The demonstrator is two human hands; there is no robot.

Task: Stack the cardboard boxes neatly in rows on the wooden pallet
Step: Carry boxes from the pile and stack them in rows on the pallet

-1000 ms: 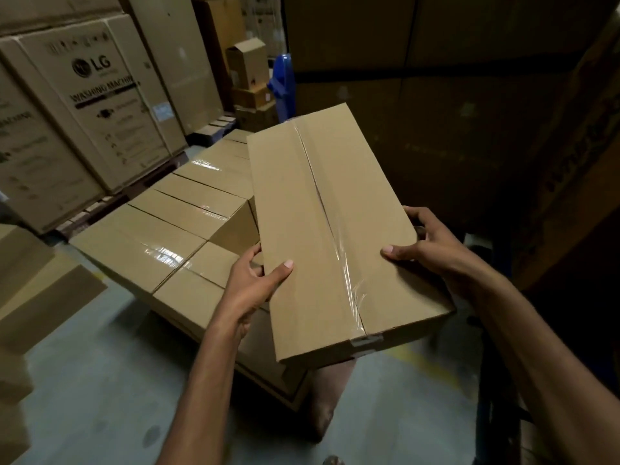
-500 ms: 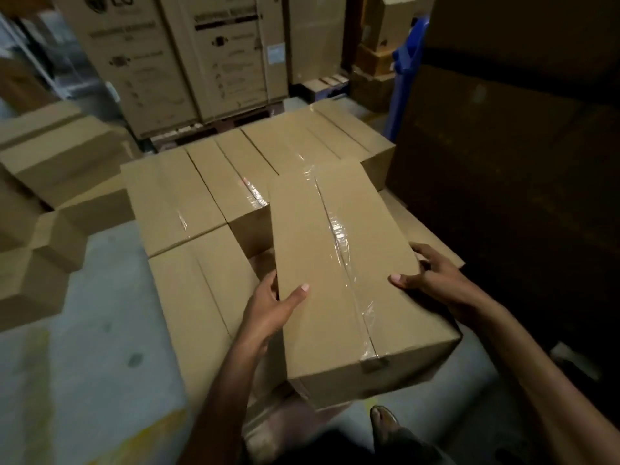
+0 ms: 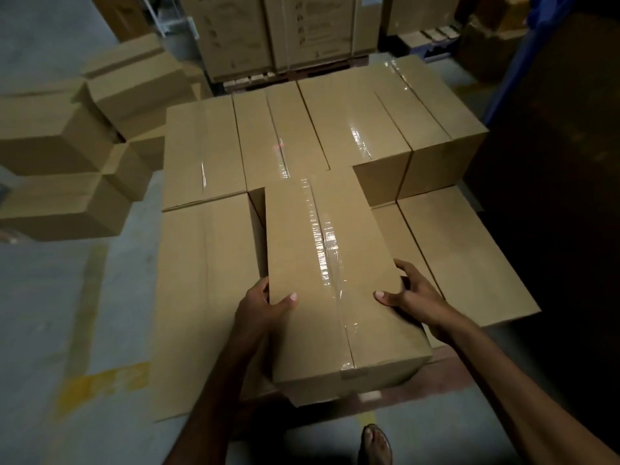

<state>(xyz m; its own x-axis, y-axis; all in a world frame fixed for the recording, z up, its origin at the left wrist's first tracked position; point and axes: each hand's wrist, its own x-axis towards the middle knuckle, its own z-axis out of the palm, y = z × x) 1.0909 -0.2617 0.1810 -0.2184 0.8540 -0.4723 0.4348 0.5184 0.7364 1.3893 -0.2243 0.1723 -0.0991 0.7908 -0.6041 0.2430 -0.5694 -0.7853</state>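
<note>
Status: back row (image 3: 335,129) done, front-left box (image 3: 204,280) placed; my grip, left hand (image 3: 265,308) and right hand (image 3: 409,297), pinches the next box (image 3: 362,263) by its sides; right-side lower boxes (image 3: 469,260) uncovered.

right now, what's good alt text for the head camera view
A person's left hand and right hand grip a long taped cardboard box by its sides above the near edge of a pallet of similar stacked boxes. Loose boxes sit on the concrete floor to the left.
</note>
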